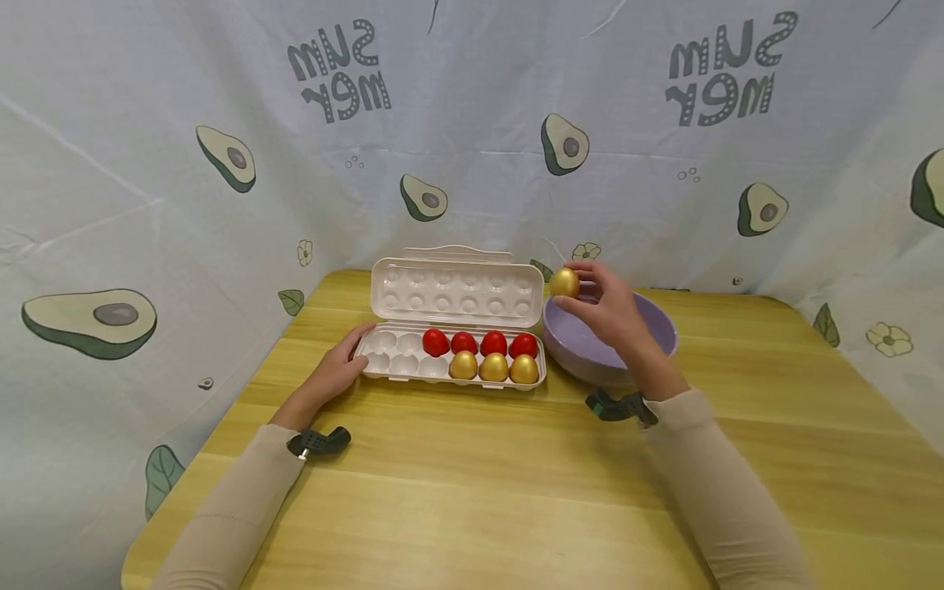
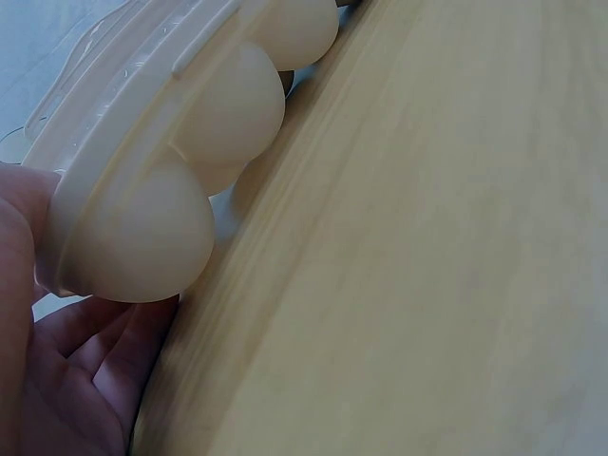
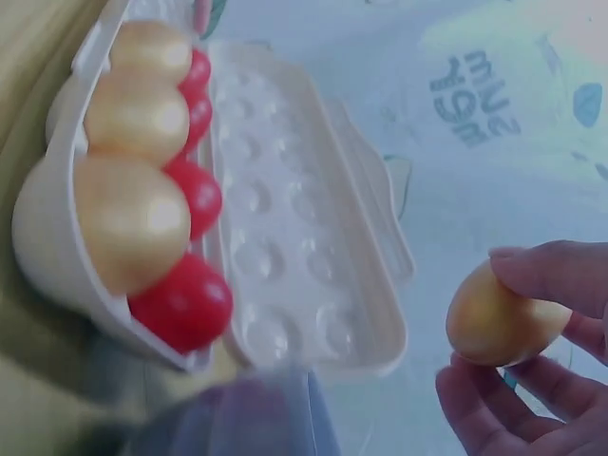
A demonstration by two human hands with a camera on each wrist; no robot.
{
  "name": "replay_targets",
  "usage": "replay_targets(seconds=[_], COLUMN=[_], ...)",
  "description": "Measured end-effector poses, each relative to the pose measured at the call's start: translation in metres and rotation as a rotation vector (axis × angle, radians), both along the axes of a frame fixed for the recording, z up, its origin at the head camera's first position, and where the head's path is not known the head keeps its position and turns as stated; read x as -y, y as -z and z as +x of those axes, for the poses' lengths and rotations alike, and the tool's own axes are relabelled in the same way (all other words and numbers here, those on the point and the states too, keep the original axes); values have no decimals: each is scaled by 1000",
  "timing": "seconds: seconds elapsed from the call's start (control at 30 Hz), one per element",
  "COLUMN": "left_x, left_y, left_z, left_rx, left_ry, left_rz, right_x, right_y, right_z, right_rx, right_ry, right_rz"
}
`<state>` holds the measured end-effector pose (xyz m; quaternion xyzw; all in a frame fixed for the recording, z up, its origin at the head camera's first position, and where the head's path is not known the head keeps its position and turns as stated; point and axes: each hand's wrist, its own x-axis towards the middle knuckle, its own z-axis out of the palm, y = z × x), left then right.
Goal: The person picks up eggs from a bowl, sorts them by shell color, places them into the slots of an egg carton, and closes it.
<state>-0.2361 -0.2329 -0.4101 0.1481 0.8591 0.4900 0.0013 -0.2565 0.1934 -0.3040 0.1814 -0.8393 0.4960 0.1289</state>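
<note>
An egg carton (image 1: 408, 376) lies on the table with its lid (image 1: 457, 292) raised at the back. Several red eggs (image 1: 493, 342) sit in its back row, and three golden eggs (image 1: 493, 367) stand in the front row at the right; white cups show at the left end. My left hand (image 1: 335, 374) grips the carton's left end, thumb at the rim and fingers low against the outside, as the left wrist view shows. Between thumb and fingertips my right hand (image 1: 609, 310) pinches another golden egg (image 3: 502, 318), above the left part of a purple bowl (image 1: 590, 360).
The bowl stands close to the carton's right end; my right hand and forearm cover part of it. Under everything is a wooden table (image 1: 442, 483). A white curtain (image 1: 487, 197) printed with avocados hangs right behind the table's far edge.
</note>
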Motion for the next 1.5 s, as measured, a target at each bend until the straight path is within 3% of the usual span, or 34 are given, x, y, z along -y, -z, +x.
replay_targets(seconds=[0.3,0.53,0.63,0.73,0.9,1.03,1.17,1.33,1.5], left_x=[0,0,0,0,-1,-7,-10,-11,-7], left_y=[1,1,1,1,-2,-18,-25,-29,-18], left_z=[-1,0,0,0,1,11,16,20,14], left_rx=[3,-3,-11,-18,-20,-13,-12,-16,-14], left_ry=[-1,-3,4,15,23,28,28,22,32], left_rz=[8,15,19,20,44,46,30,23,39], right_x=[47,87,100,110,125,135,140,142,142], right_y=[0,-14,-11,-2,20,31,36,42,50], right_z=[4,24,24,19,4,1,3,3,6], right_rx=[16,58,61,129,228,263,298,222,163], right_ry=[-118,-225,-270,-308,-307,-288,-275,-266,-258], right_rz=[-46,-105,-114,-155,-189,-157,-122,-29,37])
